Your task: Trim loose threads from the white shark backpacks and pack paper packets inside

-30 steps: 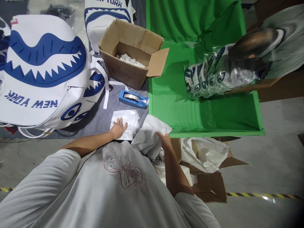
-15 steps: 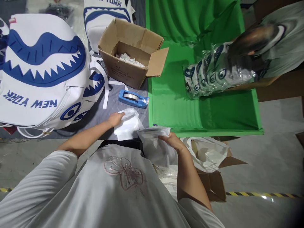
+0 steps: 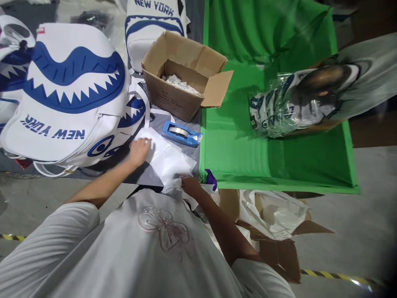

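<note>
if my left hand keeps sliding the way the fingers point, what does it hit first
Probably the big white shark-mouth backpack. The left hand lies on the white sheet, fingers pointing up and slightly right, toward the strap.

Left hand [image 3: 138, 150] stretched forward, fingers curled, right hand [image 3: 189, 185] drawn close, palm down

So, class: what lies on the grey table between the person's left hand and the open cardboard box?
In the head view, the blue tape dispenser lies between left hand and cardboard box.
</note>
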`<action>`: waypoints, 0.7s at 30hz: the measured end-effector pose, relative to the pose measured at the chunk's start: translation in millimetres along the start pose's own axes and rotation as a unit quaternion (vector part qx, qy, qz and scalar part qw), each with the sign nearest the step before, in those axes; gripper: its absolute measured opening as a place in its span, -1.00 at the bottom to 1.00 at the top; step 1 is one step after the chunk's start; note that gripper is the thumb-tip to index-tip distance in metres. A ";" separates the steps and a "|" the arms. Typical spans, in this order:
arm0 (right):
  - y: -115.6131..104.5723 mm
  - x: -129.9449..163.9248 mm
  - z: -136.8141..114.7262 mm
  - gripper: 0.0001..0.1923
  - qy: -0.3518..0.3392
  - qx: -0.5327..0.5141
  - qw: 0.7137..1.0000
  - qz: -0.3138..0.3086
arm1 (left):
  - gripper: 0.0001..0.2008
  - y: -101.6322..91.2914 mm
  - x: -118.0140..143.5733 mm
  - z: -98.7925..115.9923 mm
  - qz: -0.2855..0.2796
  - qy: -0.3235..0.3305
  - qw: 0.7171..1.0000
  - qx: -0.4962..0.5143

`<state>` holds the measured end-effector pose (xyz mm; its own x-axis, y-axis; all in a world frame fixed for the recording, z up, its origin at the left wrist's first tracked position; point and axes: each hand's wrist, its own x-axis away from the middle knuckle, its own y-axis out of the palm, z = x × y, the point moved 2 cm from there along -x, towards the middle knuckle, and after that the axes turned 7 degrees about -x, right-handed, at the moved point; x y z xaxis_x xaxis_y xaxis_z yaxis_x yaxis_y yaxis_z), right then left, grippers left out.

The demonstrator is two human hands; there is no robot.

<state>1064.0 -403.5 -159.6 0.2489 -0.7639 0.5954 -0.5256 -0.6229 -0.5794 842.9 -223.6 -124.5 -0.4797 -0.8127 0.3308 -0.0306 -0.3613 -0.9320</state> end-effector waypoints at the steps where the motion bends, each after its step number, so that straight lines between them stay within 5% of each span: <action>1: 2.2 3.3 1.0 -0.68 -0.001 0.003 1.000 -0.001 | -0.56 14.4 13.0 16.3 -0.015 0.072 0.997 -0.006; 4: 8.5 11.3 3.1 -0.66 -0.008 0.010 1.000 -0.003 | -0.64 56.2 43.2 63.2 -0.070 0.239 0.968 -0.007; 8: 16.2 16.1 6.2 -0.64 -0.027 0.013 1.000 0.006 | -0.50 84.9 44.4 86.6 -0.076 0.241 0.967 -0.030; 12: 22.2 21.7 10.8 -0.69 -0.025 0.006 0.999 0.031 | -0.70 83.6 36.2 82.0 -0.078 0.225 0.971 -0.032; 21: 27.3 43.6 12.8 -0.71 0.040 0.041 0.998 0.029 | -0.20 87.0 65.1 94.1 -0.077 0.263 0.959 -0.075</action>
<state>1070.9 -455.9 -156.5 0.1533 -0.7850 0.6003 -0.4673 -0.5928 -0.6559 891.5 -350.9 -170.0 -0.8338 -0.3988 0.3818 -0.2423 -0.3569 -0.9021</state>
